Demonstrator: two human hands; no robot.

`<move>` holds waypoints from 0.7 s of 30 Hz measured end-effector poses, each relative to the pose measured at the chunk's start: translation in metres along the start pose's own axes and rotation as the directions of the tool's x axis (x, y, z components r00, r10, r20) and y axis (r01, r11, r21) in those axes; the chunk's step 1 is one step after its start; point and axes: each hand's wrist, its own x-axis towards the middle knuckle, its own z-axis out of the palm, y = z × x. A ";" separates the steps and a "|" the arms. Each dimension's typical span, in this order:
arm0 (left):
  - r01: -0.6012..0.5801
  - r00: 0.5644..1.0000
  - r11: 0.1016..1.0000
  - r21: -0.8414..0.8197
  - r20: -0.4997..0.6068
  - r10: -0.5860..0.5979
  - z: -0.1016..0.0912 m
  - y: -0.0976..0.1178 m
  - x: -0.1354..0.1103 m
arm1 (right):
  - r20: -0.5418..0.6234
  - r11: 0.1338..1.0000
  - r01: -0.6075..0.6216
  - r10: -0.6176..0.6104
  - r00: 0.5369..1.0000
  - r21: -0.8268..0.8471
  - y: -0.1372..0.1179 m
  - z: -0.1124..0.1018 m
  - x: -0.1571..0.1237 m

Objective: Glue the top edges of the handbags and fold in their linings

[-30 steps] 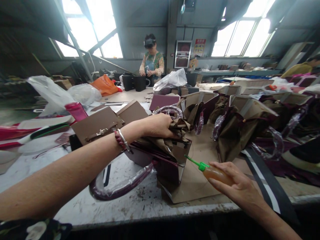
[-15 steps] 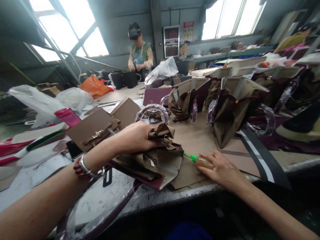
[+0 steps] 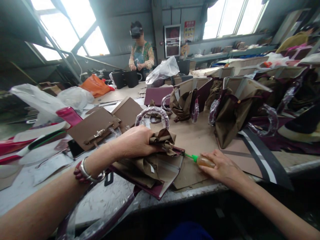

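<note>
My left hand (image 3: 136,141) is closed on the bunched olive-brown lining of a maroon handbag (image 3: 160,191), which lies on its side at the table's near edge. One plastic-wrapped handle (image 3: 152,113) arches up behind that hand; another loops down toward me. In my right hand (image 3: 220,168) is a soft glue bottle (image 3: 205,162) with a green cap and a long thin green nozzle. The nozzle's tip points left and meets the bag's maroon edge, just right of my left hand. My left fingertips are hidden in the cloth.
Several unfinished handbags (image 3: 233,110) with lining hanging out stand at the right. Brown panels (image 3: 93,128) with metal fittings lie at the left, near clear plastic bags (image 3: 37,103) and an orange bag (image 3: 95,86). A co-worker (image 3: 141,53) stands across the table (image 3: 197,133) by black bags.
The bag's near corner has shifted slightly down and to the right in view. The glue bottle has moved a little right, its nozzle still at the bag's edge. Both grips are unchanged.
</note>
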 end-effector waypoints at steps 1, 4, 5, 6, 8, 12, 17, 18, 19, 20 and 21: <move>-0.003 1.000 1.000 -0.006 0.000 0.003 0.000 0.000 0.000 | 0.008 1.000 0.005 -0.005 1.000 0.000 0.000 0.001 0.000; 0.008 1.000 1.000 -0.015 0.009 -0.008 0.001 -0.001 -0.002 | 0.020 1.000 0.014 -0.014 1.000 0.008 -0.001 0.003 -0.001; 0.019 1.000 1.000 -0.011 0.011 -0.019 0.002 -0.001 -0.003 | 0.020 1.000 0.010 -0.010 1.000 0.010 -0.001 0.003 -0.001; 0.027 1.000 1.000 -0.010 0.013 -0.027 0.002 -0.002 -0.004 | 0.020 1.000 0.004 -0.004 1.000 0.010 -0.001 0.003 -0.001; 0.031 0.999 0.999 -0.026 0.010 -0.031 0.004 -0.003 -0.006 | 0.032 1.000 -0.005 0.004 0.999 0.016 -0.001 0.002 -0.002; 0.018 1.000 0.997 -0.069 0.011 -0.017 0.007 -0.006 -0.009 | 0.105 0.998 0.023 -0.029 0.994 0.056 -0.004 -0.002 -0.004; -0.004 1.000 0.998 -0.060 0.019 0.005 0.012 -0.009 -0.014 | 0.092 0.998 0.001 -0.007 0.996 0.068 -0.004 -0.002 -0.004; -0.010 1.000 0.998 -0.065 0.017 0.012 0.014 -0.010 -0.015 | 0.092 0.998 -0.002 -0.004 0.996 0.069 -0.004 -0.002 -0.004; -0.018 1.000 0.997 -0.072 0.017 0.019 0.015 -0.011 -0.016 | 0.100 0.997 0.001 -0.009 0.995 0.073 -0.004 -0.002 -0.005; -0.026 0.999 0.996 -0.082 0.018 0.028 0.016 -0.011 -0.017 | 0.120 0.996 0.008 -0.019 0.993 0.084 -0.004 -0.002 -0.007; -0.037 0.999 0.995 -0.092 0.018 0.039 0.016 -0.011 -0.018 | 0.147 0.995 0.015 -0.030 0.989 0.102 -0.004 -0.003 -0.008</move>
